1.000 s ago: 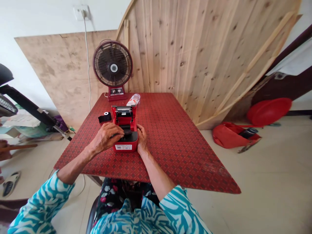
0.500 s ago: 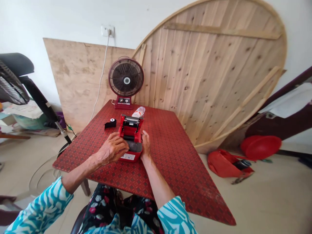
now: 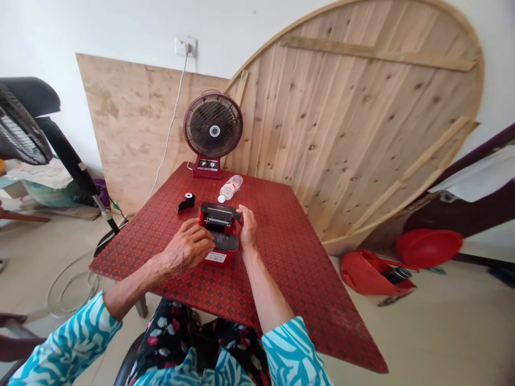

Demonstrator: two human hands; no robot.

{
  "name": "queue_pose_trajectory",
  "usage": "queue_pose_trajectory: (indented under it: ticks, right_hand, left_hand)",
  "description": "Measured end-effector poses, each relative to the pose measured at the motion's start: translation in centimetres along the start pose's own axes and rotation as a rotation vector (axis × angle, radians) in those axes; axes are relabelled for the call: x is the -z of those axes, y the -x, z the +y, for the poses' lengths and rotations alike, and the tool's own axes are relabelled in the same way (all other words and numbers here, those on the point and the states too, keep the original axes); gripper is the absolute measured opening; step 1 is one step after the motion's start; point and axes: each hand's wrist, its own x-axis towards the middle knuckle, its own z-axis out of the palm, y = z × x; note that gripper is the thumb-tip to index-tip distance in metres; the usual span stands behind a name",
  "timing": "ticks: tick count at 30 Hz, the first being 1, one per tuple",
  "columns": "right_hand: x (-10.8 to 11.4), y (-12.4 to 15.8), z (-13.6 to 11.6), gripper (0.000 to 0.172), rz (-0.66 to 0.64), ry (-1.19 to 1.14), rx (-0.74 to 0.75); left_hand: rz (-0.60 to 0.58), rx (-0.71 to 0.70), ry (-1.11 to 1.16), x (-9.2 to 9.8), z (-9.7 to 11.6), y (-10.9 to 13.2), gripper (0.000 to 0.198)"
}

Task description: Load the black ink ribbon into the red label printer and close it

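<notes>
A small red printer-like machine [image 3: 220, 231] sits near the middle of the red patterned table [image 3: 281, 279], and its black hinged top part [image 3: 217, 213] lies tilted over the body. My right hand [image 3: 248, 228] pinches the right end of that black part. My left hand [image 3: 188, 246] lies curled over the machine's left front side, partly hiding it. A black ribbon roll with a white core [image 3: 187, 202] lies just beyond my left hand, apart from it. The machine's inside is mostly hidden.
A clear plastic bottle [image 3: 230, 188] lies on its side behind the machine. A dark red desk fan [image 3: 213, 126] stands at the table's far end, with plywood boards behind. A standing fan [image 3: 24, 128] is at the left; a red bag [image 3: 372, 273] lies on the floor at the right.
The black top part has swung down and forward over the red body, and my right hand has moved onto it. The view has also shifted and levelled slightly.
</notes>
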Motion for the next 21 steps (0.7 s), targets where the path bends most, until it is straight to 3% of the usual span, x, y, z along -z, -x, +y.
queue_pose_trajectory:
  ticks: [6,8,13,17,21]
  right_hand:
    - [-0.5,3.5,-1.4,0.029,0.081,-0.140,-0.164]
    - [-0.6,3.9,-1.4,0.029,0.086,-0.185,-0.193]
    - [-0.7,4.2,-1.0,0.032,0.104,-0.204,-0.202]
    - [-0.7,4.0,-0.8,0.038,0.077,-0.212,-0.213]
    - [-0.7,3.8,-0.8,0.039,0.027,-0.233,-0.200]
  left_hand:
    - [0.001,0.087,0.166,0.1,-0.2,0.6,0.015]
    - [0.078,0.284,0.349,-0.2,-0.9,0.6,0.019]
    - [0.415,1.000,0.924,-2.6,-3.5,-0.5,0.044]
    - [0.499,1.245,1.187,-4.4,-4.2,-1.6,0.056]
    - [0.498,1.347,1.268,-4.8,-3.9,-2.5,0.065]
